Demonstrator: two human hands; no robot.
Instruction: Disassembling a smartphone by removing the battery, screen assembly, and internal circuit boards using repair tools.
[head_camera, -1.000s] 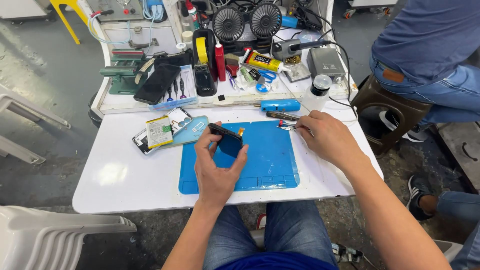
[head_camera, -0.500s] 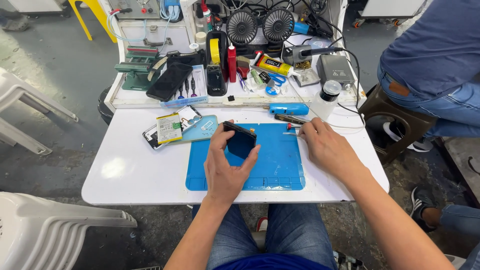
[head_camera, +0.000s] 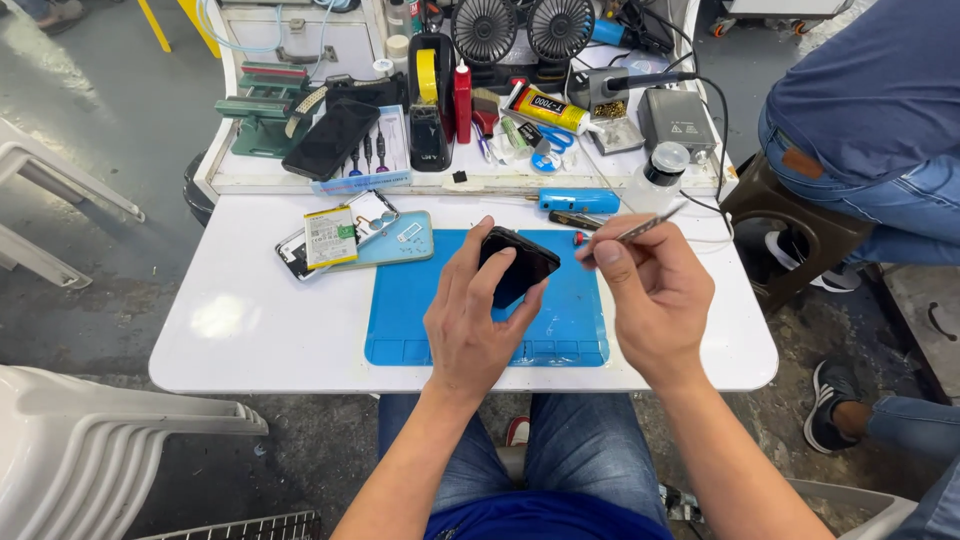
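My left hand (head_camera: 472, 318) grips a black phone (head_camera: 516, 262), tilted up above the blue work mat (head_camera: 560, 335). My right hand (head_camera: 650, 290) pinches thin metal tweezers (head_camera: 640, 228), their tip pointing up and to the right, a short way right of the phone. Both hands hover over the mat on the white table (head_camera: 250, 330).
A light blue phone back with a battery (head_camera: 345, 235) lies left of the mat. A blue tool (head_camera: 578, 200) sits behind it. The rear shelf holds fans (head_camera: 520, 28), a red bottle (head_camera: 463, 98), glue tube (head_camera: 545, 108), a black phone (head_camera: 330, 138). Another person sits at right (head_camera: 870, 120). White chairs stand at left (head_camera: 90, 450).
My left hand has lifted the phone off the mat and tilted it. My right hand rose from the table's back edge with the tweezers. The view has moved closer.
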